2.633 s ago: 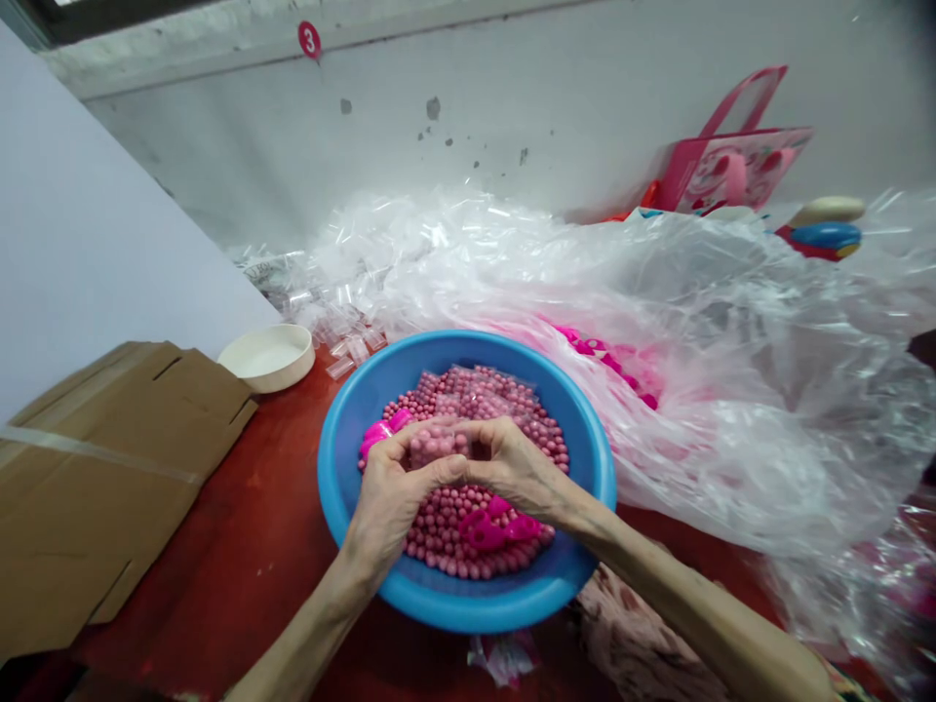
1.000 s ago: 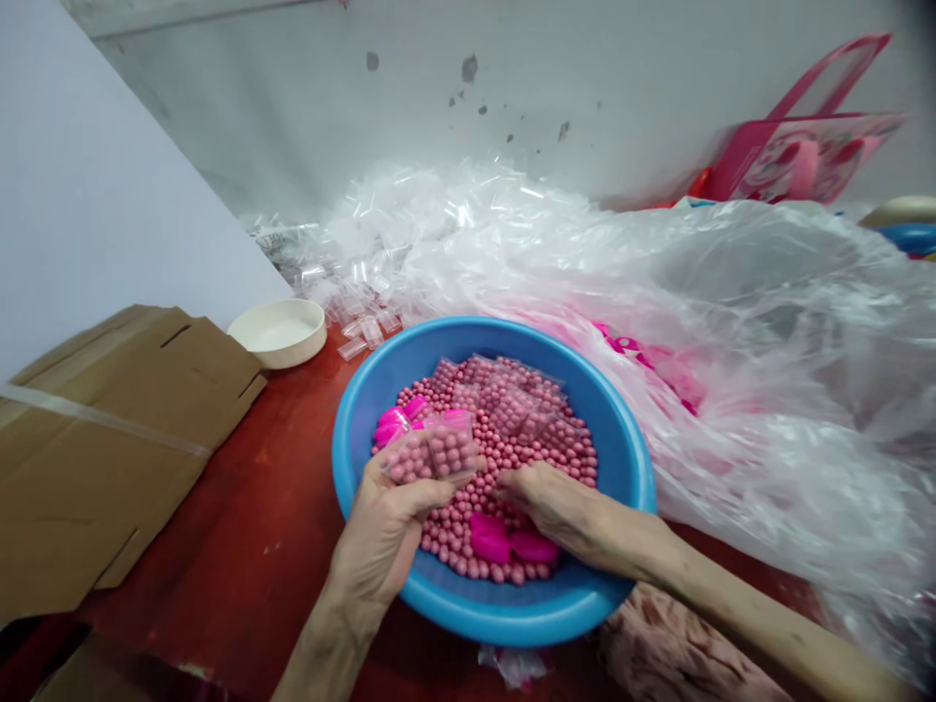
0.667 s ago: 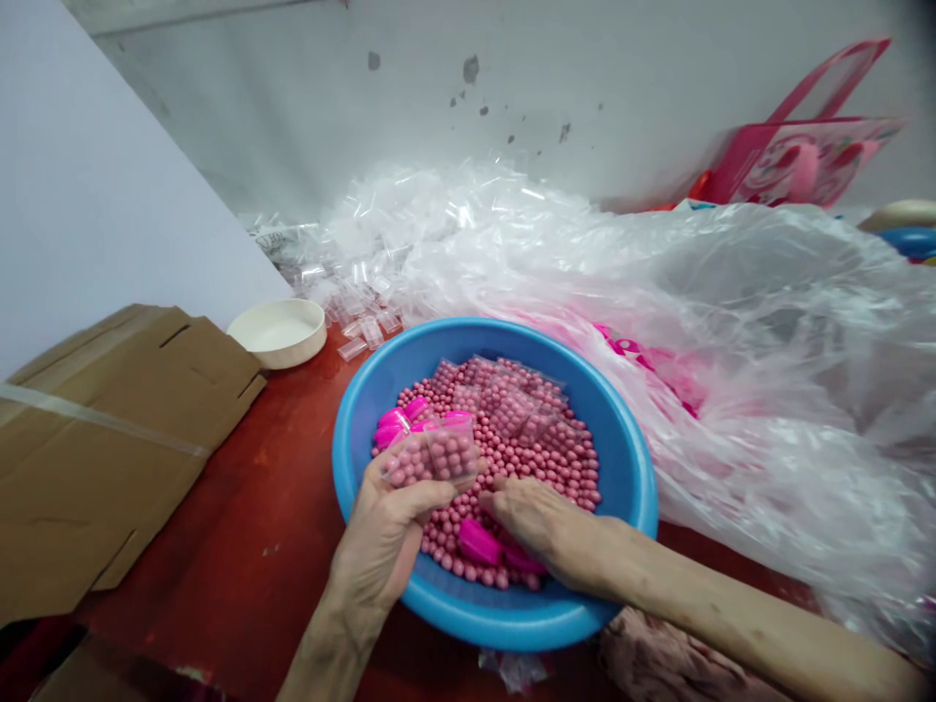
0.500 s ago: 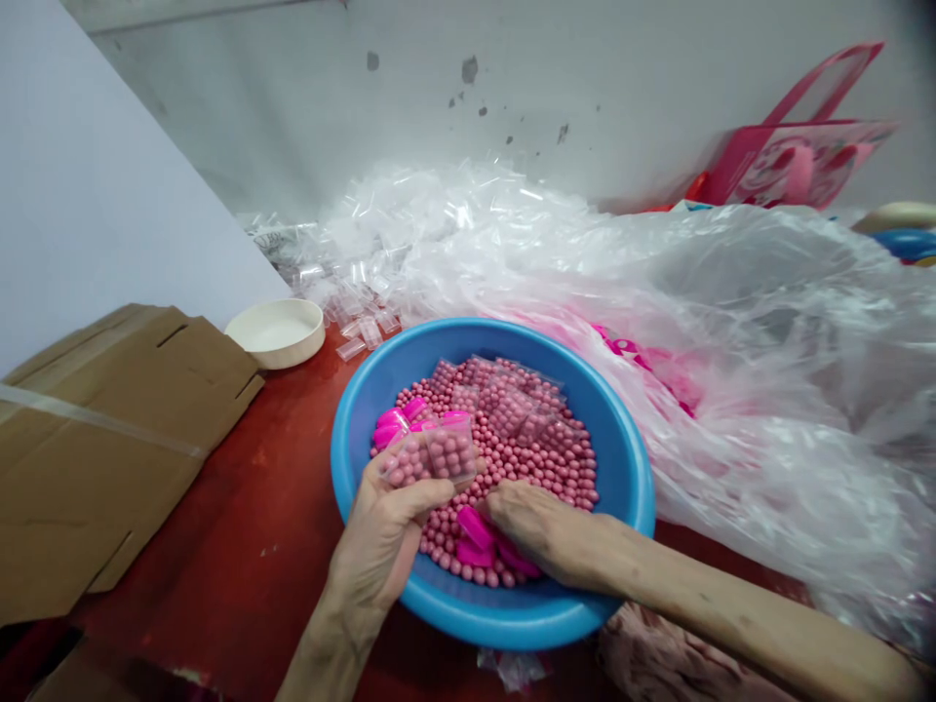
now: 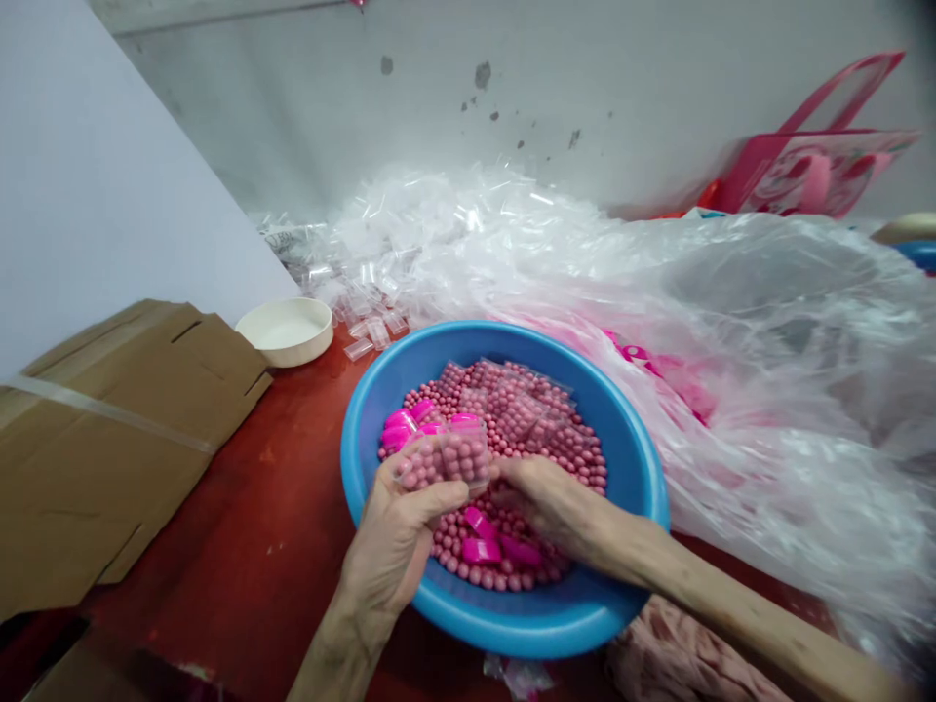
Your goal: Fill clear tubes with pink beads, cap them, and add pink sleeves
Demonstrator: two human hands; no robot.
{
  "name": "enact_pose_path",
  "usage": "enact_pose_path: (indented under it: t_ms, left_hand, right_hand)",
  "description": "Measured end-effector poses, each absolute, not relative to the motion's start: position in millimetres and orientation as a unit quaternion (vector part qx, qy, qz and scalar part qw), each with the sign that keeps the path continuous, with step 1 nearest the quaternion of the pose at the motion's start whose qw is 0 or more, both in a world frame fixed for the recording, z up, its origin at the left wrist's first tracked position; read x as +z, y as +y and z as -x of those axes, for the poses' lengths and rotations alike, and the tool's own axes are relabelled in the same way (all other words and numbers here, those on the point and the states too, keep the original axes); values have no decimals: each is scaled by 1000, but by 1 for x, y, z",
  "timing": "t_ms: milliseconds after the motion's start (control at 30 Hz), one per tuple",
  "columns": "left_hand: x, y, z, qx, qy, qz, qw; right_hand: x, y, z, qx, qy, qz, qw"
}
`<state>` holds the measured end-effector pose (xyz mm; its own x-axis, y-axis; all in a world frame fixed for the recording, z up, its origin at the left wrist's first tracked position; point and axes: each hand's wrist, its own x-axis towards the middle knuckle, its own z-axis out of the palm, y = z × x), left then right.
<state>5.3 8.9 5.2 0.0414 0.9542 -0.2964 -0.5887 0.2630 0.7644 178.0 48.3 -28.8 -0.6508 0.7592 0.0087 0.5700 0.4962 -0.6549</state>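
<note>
My left hand (image 5: 399, 531) grips a small clear bag of pink beads (image 5: 443, 460), holding it up over a blue plastic basin (image 5: 643, 478). My right hand (image 5: 552, 507) sits just right of that bag, fingertips at its edge, above loose pink beads (image 5: 468, 570). Whether those fingers pinch the bag is hard to tell. Bright pink plastic pieces (image 5: 481, 551) lie under my right hand, and more (image 5: 399, 429) lie by the left wall of the basin. Several filled clear bags (image 5: 516, 405) rest on the beads at the back.
The basin stands on a red table (image 5: 255, 517). A flattened cardboard box (image 5: 124, 439) lies to its left, a white bowl (image 5: 285, 331) behind. A heap of small clear bags (image 5: 372, 283) and a large plastic sheet (image 5: 767, 409) fill the back and right. Pink cloth (image 5: 680, 658) hangs in front.
My right hand has risen from the beads to the bag's edge, and the bright pink pieces have shifted in the basin. My left hand still holds the bag, and the whole view has shifted slightly.
</note>
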Motion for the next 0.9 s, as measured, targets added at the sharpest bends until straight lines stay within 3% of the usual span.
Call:
enact_pose_path:
  t_ms: [133, 267, 467, 700, 900]
  left_hand:
    - [4, 8, -5, 552, 393, -251, 691]
    - [2, 8, -6, 545, 390, -279, 688]
    - [-1, 8, -6, 536, 394, -318, 676]
    - [-4, 6, -6, 526, 383, -341, 679]
    - [-3, 7, -6, 527, 377, -336, 684]
  right_hand:
    - [6, 67, -181, 301, -802, 451, 251]
    - [40, 68, -177, 282, -796, 412, 342]
    - [47, 61, -164, 211, -886, 313, 267]
    - [44, 61, -171, 180, -911, 273, 251]
    - [34, 64, -169, 305, -860, 276, 302]
